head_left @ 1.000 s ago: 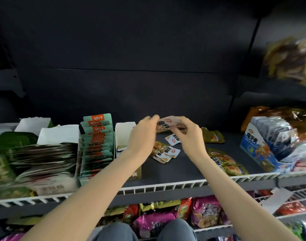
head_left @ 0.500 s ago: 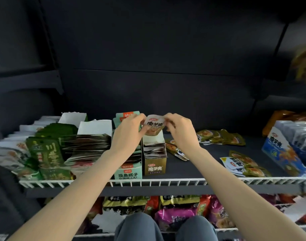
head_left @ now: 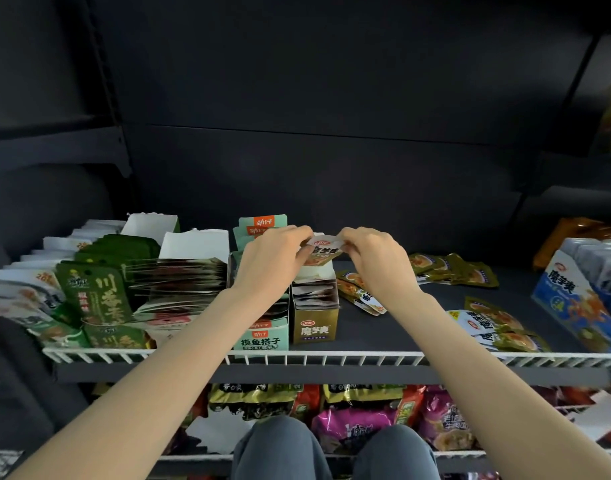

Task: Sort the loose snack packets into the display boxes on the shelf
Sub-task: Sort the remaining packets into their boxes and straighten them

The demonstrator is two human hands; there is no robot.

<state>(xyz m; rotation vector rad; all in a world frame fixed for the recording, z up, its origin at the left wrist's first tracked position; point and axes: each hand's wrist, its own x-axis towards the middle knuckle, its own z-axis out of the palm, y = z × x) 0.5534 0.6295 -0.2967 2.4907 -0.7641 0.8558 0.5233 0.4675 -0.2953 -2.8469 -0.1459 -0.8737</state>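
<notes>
Dark shelving backed a wire-edged shelf (head_left: 332,358). Both the left hand (head_left: 273,261) and right hand (head_left: 373,258) pinched one snack packet (head_left: 323,251) above the gold box (head_left: 314,313), loose packets (head_left: 453,268) lying rightward.

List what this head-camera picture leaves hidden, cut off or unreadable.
- Held packet: edges covered by left hand and right hand.
- Gold box: its fill depth, hidden by its walls and hands.
- Blue box: cut off by the right edge.
- Lower-shelf bags: partly hidden by knees.
</notes>
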